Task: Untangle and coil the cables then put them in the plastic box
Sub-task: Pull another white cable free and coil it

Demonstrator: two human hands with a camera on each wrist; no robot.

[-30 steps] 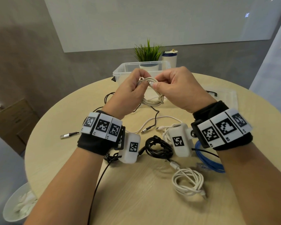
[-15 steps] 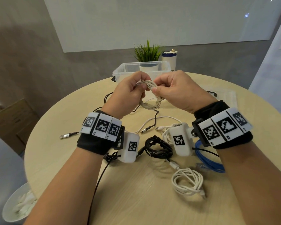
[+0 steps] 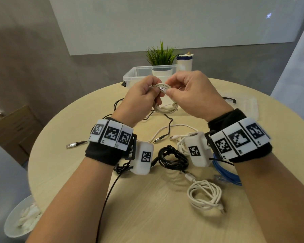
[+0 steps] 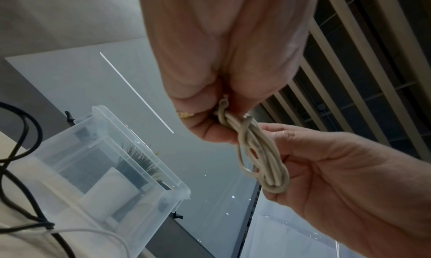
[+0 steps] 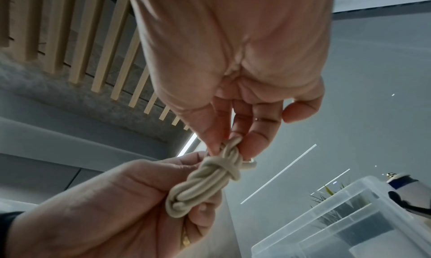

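Head view: round pale wood-grain worktop [image 3: 147,207] against a grey wall with a large white board behind. Both hands are raised over the far middle of it. Left hand [image 3: 140,97] and right hand [image 3: 193,95] each hold the same beige cable [image 3: 166,108], a smooth round cord wound into a small bundle; its grip on both sides is a pinch at the top, the loops hanging below. Clear plastic box [image 3: 130,76] sits at the far edge, just beyond the hands; what lies in it cannot be told. Potted green plant [image 3: 161,57] and a white bottle [image 3: 184,61] stand behind it. On the near worktop: black coiled cable [image 3: 173,158], white coiled cable [image 3: 204,195], blue cable [image 3: 226,174] at right. Left wrist view: left fingers [image 4: 210,125] curled on the bundle's top, the right palm cupping its lower loops; translucent box at lower left. Right wrist view: right thumb and fingertips [image 5: 254,142] pinch a wrapped turn of cord; left hand grips the bundle below.
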